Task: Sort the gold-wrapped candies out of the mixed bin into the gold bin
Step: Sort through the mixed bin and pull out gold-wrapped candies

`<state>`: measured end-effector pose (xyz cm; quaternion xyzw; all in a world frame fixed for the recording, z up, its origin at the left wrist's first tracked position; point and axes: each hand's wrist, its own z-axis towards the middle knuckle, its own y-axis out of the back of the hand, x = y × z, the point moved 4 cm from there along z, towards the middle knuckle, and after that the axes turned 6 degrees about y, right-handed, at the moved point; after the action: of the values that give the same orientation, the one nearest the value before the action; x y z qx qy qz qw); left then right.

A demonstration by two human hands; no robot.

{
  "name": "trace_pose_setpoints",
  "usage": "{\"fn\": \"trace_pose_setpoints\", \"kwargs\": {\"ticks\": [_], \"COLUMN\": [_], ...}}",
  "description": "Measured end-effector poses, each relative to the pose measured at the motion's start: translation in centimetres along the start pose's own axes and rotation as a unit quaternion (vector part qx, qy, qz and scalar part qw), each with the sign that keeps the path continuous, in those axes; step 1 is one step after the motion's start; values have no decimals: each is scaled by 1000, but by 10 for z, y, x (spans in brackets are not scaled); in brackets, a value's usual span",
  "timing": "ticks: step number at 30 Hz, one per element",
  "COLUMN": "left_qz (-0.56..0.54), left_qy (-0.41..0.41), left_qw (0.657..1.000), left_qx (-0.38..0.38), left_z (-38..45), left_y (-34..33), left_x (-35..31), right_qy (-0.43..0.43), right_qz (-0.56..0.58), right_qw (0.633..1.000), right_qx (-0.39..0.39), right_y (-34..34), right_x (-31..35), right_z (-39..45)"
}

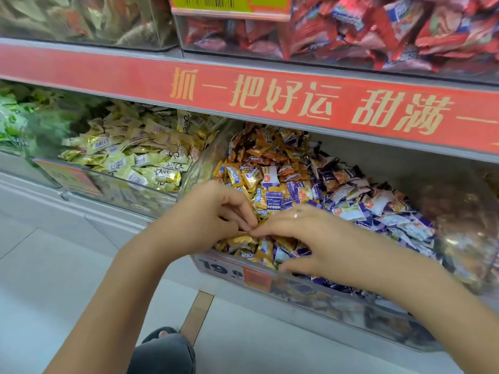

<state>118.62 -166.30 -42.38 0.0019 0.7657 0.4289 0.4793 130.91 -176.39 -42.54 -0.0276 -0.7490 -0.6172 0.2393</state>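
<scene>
1. At far left, lower shelf: green-wrapped sweets [10, 122] are seen blurred behind clear plastic.
2. Next bin to the right, the gold bin [135, 197]: clear-fronted, filled w/ pale gold-wrapped candies [140, 155]; an orange price label [70, 176] is fixed to its front.
3. Left hand [208, 214] is held over the near-left corner of the mixed bin [337, 295]; fingers are curled, thumb and fingertips pinched together. A gold-coloured edge is seen at the pinch, but whether a wrapper is gripped can't be told.
4. Right hand [305, 238], w/ a ring [296, 214] on one finger, is laid palm-down on the heap; its fingertips meet those of the left hand, thumb spread toward the bin's front wall.
5. Mixed bin contents: orange/gold wrappers [259, 157] are piled at left and rear, purple-and-white wrappers [391, 209] at right. A price tag [224, 268] reading "19" is shown on the front wall.
6. Above, a red shelf banner [270, 98] w/ cream characters is run across; red-wrapped packs [351, 28] are stored on the upper shelf.
7. Below: pale floor tiles [48, 265].
</scene>
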Motion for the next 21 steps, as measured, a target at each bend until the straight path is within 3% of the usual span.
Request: {"fn": "trace_pose_setpoints", "kwargs": {"ticks": [4, 9, 16, 21], "left_qz": [-48, -65, 140, 192], "left_qy": [61, 81, 102, 130], "left_qw": [997, 991, 983, 969], "left_qx": [11, 82, 61, 83], "left_z": [6, 0, -4, -6], "left_y": [-3, 0, 5, 9], "left_x": [1, -1, -1, -1], "right_qy": [-8, -18, -28, 10], "right_qz": [34, 42, 8, -14], "right_qw": [998, 999, 999, 1000], "right_qx": [43, 7, -19, 8], "right_y": [-12, -25, -30, -29], "right_x": [-9, -10, -12, -6], "right_z": [7, 16, 23, 24]}}
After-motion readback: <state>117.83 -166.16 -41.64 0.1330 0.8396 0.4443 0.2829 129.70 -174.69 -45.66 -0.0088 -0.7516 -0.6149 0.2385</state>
